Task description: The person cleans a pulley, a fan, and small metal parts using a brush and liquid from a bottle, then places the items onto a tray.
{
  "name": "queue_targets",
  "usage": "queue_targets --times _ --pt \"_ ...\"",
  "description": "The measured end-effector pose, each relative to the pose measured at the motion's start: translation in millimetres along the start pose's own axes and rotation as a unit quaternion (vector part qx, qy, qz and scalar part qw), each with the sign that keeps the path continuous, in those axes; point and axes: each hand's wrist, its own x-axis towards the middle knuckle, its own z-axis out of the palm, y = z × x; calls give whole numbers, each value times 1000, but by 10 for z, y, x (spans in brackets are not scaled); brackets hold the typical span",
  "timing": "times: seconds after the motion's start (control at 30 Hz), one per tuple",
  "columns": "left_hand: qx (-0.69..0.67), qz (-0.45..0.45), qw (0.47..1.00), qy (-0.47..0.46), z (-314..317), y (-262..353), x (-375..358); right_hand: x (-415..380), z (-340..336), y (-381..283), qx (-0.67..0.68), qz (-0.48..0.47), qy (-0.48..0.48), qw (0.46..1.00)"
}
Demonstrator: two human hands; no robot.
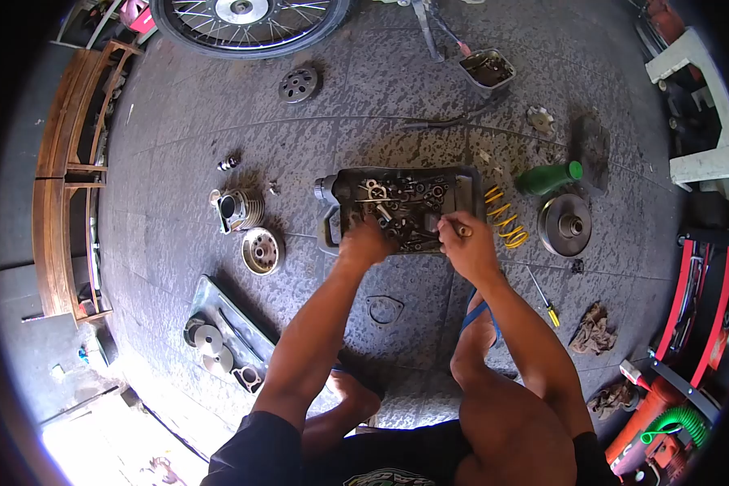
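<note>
A dark plastic jerrycan (467,172), laid flat with its upper side cut away, serves as a tray full of small oily metal parts (405,198). My left hand (366,243) reaches over its near edge, fingers bent down among the parts; whatever they pinch is hidden. At the tray's right end my right hand (471,247) is closed round a brush, whose tan handle end (464,232) pokes out of the fist. The brush's dark head points left over the parts. A yellow coil spring (506,217) lies just right of that hand.
Around the tray lie a cylinder block (241,211), a round rotor (262,251), a gasket (385,310), a green bottle (547,177), a heavy disc (564,225), a screwdriver (544,298) and a rag (594,330). A long cover (239,328) holds discs at left. A wheel (247,24) stands ahead.
</note>
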Motion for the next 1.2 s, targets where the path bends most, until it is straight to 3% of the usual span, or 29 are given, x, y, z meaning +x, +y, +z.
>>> queue_targets --times 0.03,0.07,0.13,0.17,0.23,0.3,0.37,0.4,0.43,0.47,0.5,0.57,0.63,0.7,0.8,0.87,0.9,0.97,1.0,1.03,1.07,1.1,1.13,1.2 --pt "-2 -2 1000 3 27 33 22 36 25 -18 187 76 -26 979" --pt "-4 -20 1000 -11 61 51 55 52 0 -2 187 73 -28 979" --pt "-15 -54 996 -71 -87 168 4 39 -111 39 34 -22 55 998" --pt "-18 -55 996 -71 -8 155 50 1 -157 17 33 -24 53 998" --pt "-17 -55 998 -7 209 94 212 -88 -270 -72 -267 -40 16 963" --pt "-91 -70 993 13 276 123 276 -35 -65 136 -297 -45 13 954" --pt "-166 -86 982 33 280 123 282 47 129 202 -8 21 -17 1000" --pt "-217 -48 973 56 282 85 267 54 130 253 -7 20 -17 1000" --pt "-266 -10 961 78 286 43 255 22 49 47 92 55 -10 994" --pt "-266 -11 961 77 247 12 241 9 -6 -76 190 91 -3 978" --pt "-293 -1 950 107 208 -23 229 18 -45 -68 190 94 -3 977" --pt "-322 9 937 138 148 4 229 93 -182 -80 54 -106 87 989" --pt "-138 109 925 337 109 93 275 265 -248 -134 -20 -157 82 984" --pt "-164 86 940 285 108 177 361 497 -175 -28 -130 -318 45 938" --pt "-148 100 954 243 73 224 402 608 -66 -71 -161 -306 -40 937" --pt "-118 171 968 138 21 133 359 620 -54 -73 -143 -309 -93 935" --pt "-118 169 969 138 47 21 410 601 -114 -66 -142 -310 -95 935" --pt "-228 265 929 118 122 -181 518 481 -308 -194 -84 -216 -134 963" --pt "-230 265 929 116 163 -180 499 448 -344 -191 -78 -210 -87 971" --pt "-194 210 942 178 111 -95 388 436 -335 -149 -80 -208 -88 971" --pt "-157 153 946 239 100 -20 315 436 -302 -78 -135 -229 -20 964" --pt "-159 154 946 239 137 60 277 433 -268 -15 -188 -248 48 949" --pt "-135 134 953 238 178 152 260 424 -212 7 -203 -204 27 957" --pt "-112 113 958 240 173 183 298 406 -115 28 -157 -224 1 962"
